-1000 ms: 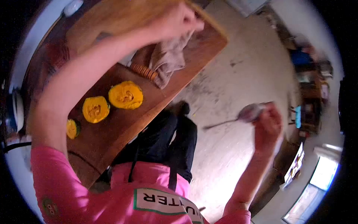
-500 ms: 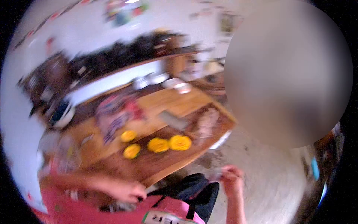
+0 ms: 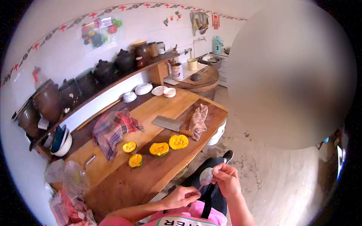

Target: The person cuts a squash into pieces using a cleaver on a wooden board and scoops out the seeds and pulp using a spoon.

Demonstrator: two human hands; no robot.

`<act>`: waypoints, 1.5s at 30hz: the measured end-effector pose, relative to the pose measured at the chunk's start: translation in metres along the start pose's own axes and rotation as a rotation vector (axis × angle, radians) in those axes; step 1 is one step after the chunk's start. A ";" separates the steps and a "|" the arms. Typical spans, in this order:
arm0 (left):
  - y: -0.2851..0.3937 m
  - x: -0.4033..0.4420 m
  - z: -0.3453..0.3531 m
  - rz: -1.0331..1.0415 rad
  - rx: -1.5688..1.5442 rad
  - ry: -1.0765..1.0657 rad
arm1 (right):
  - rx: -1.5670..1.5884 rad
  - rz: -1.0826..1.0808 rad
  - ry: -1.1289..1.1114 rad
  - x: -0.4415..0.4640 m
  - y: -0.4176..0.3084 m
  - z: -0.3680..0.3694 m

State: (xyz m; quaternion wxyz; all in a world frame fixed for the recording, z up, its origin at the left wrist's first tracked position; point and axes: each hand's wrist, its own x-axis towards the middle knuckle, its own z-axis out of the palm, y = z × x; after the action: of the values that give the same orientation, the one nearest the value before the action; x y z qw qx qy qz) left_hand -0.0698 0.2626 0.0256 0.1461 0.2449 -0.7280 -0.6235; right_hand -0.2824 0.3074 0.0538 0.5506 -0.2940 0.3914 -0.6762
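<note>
1. While my right grip [image 3: 227,180] pinches one spoon [image 3: 206,175] by its round end, the spoon hangs past the tabletop [image 3: 124,188]'s near edge, above my legs [image 3: 209,164].
2. My left grip [image 3: 181,198]: beside its handle; closed on it or not, I cannot tell.
3. Floor [image 3: 279,188]: open to my right.
4. Cut pumpkin pieces [image 3: 178,142]: four, inside the near edge.
5. Cleaver [image 3: 166,122]: one.
6. Bowls [image 3: 143,89]: four, by the far edge.

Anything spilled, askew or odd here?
Dark patches mark the floor beside the table, against paler floor nearby; spill, dirt or stains, can't tell. Also, the right hand grips the spoon by its bowl rather than its handle, slightly unusual. No clear damage seen.
</note>
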 end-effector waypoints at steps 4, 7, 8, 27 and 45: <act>-0.022 0.003 0.007 0.280 0.233 0.097 | -0.069 -0.056 0.011 -0.018 -0.007 0.008; -0.009 0.009 -0.008 0.055 -0.200 0.080 | -0.205 -0.185 0.140 -0.019 -0.007 0.010; -0.004 0.013 -0.014 0.037 -0.274 0.110 | -0.270 -0.224 0.193 -0.019 -0.001 -0.002; 0.001 0.084 -0.037 -0.021 -0.514 -0.171 | -0.122 0.307 -0.450 -0.001 0.036 -0.030; -0.062 0.083 -0.047 0.138 0.194 0.560 | -0.267 0.104 0.093 0.013 0.048 -0.037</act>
State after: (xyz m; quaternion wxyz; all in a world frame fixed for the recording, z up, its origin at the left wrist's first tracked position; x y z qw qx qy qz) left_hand -0.1045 0.1719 -0.0342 0.3590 0.3703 -0.7304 -0.4478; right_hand -0.2916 0.2983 -0.0067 0.5222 -0.3123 0.5176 -0.6016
